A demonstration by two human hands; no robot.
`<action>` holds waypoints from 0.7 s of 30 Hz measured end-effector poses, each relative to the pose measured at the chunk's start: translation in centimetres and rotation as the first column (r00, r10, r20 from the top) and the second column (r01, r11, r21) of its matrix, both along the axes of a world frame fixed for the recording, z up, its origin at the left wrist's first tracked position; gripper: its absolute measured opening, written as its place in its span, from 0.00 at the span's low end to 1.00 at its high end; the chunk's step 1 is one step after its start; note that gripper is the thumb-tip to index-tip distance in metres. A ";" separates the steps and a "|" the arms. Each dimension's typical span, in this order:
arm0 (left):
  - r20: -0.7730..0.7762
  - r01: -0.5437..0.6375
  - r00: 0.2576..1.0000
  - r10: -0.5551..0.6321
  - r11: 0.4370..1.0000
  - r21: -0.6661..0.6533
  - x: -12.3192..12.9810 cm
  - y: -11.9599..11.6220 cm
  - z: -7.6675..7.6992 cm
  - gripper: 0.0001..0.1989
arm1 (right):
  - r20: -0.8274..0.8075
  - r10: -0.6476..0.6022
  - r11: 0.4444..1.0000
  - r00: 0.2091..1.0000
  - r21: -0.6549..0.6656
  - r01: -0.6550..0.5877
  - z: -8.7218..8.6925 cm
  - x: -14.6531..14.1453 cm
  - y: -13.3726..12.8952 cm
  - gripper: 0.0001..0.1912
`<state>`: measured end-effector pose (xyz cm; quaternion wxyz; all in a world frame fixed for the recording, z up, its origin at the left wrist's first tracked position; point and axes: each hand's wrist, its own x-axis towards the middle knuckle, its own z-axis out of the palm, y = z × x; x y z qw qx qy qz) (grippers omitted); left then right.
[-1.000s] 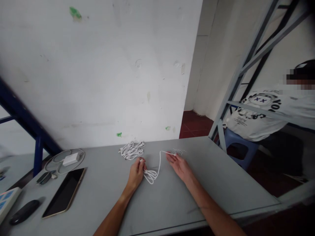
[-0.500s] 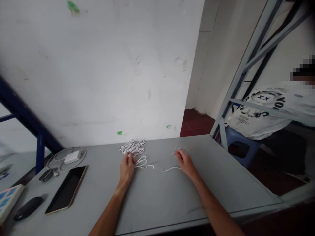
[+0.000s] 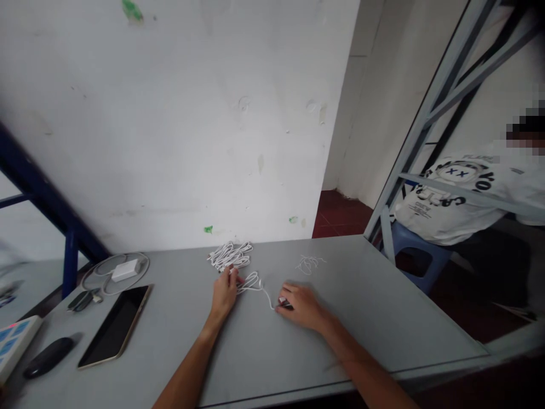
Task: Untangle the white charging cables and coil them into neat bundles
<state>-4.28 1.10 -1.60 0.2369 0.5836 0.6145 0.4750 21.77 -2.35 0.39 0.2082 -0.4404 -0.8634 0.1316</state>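
Drawing my right hand [image 3: 301, 307] down and inward from the tuft of fine white threads [image 3: 309, 264] it had covered a moment before, I closed it on the small dark plug [image 3: 286, 304] at the end of the white cable [image 3: 256, 286]. My left hand [image 3: 224, 295] sat closed around the cable beside its tangled coil [image 3: 230, 256]. Between my hands the cable's free length lay on the tabletop, its long axis running roughly left to right and dipping toward me, with the plug's tip pointing left. The coil lay near the far edge of the grey table [image 3: 344, 324], with a tablet [image 3: 114, 326], a white charger [image 3: 126, 270] and a black mouse [image 3: 48, 358] off to my left. Beyond stood a scuffed white wall [image 3: 170, 113] flecked with green, and red floor tiles [image 3: 340, 213] showed past the table's corner. To the right, a co-worker in a white printed T-shirt [image 3: 451, 193] sat on a blue stool [image 3: 403, 241] behind a grey metal frame [image 3: 443, 96].
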 end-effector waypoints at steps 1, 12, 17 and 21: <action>0.019 -0.004 1.000 0.004 1.000 -0.010 -0.1 0.1 -0.1 0.17 | 0.005 -0.009 1.000 1.000 0.011 0.009 -0.3 -0.2 0.0 0.08; 0.230 -0.141 0.964 0.133 0.990 0.019 -1.7 0.5 0.1 0.31 | -0.093 -0.766 0.636 0.637 0.041 0.771 -1.8 5.4 3.5 0.05; 0.288 -0.215 0.938 0.193 0.976 0.047 -1.4 0.4 0.4 0.28 | -0.252 -0.886 0.393 0.390 0.038 0.919 -1.3 8.4 4.2 0.07; 0.435 -0.305 0.860 0.265 0.952 0.024 -1.8 0.4 0.4 0.23 | -0.317 -0.892 0.325 0.322 0.046 0.945 -1.1 9.5 3.8 0.13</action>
